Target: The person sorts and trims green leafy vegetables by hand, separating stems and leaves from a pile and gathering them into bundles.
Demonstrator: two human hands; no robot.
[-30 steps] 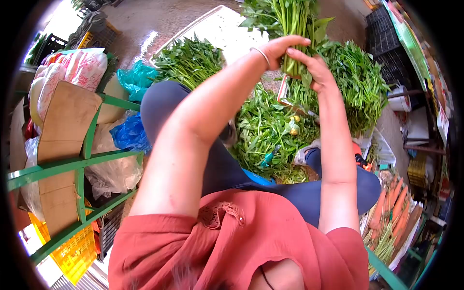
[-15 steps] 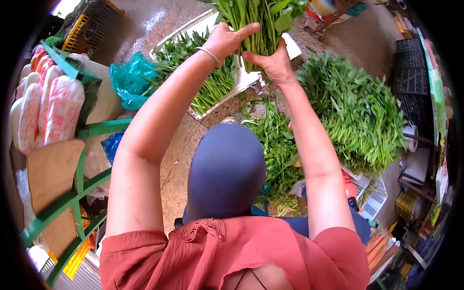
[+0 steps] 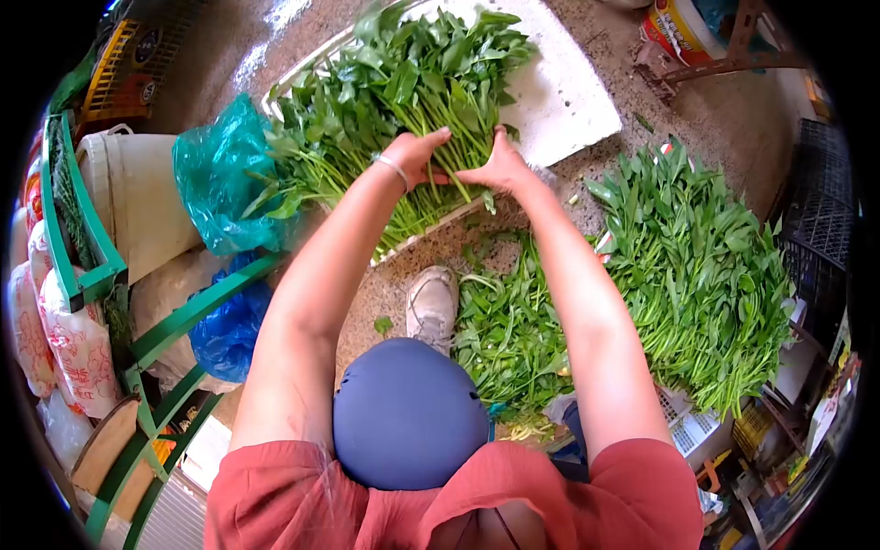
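My left hand (image 3: 417, 160), with a bracelet at its wrist, curves round the stems of a bunch of leafy greens (image 3: 458, 105). From the other side, my right hand (image 3: 504, 172) grips the same stems, its thumb towards my left hand. The bunch lies over the white foam tray (image 3: 564, 87), leaves pointing away from me. More greens (image 3: 325, 137) fill the tray's left part, stem ends towards its near edge. Leaves hide some of my fingers.
Loose greens (image 3: 513, 321) lie on the floor by my shoe (image 3: 432, 304). A large heap of greens (image 3: 701, 275) stands at right. At left are a teal plastic bag (image 3: 220, 174), a blue bag (image 3: 234, 321), a white bucket (image 3: 137, 192) and a green frame (image 3: 197, 316).
Both hands have come down with the bunch, from held up above the tray to the tray beside the other greens. The view has tilted, showing more of the tray and my shoe.
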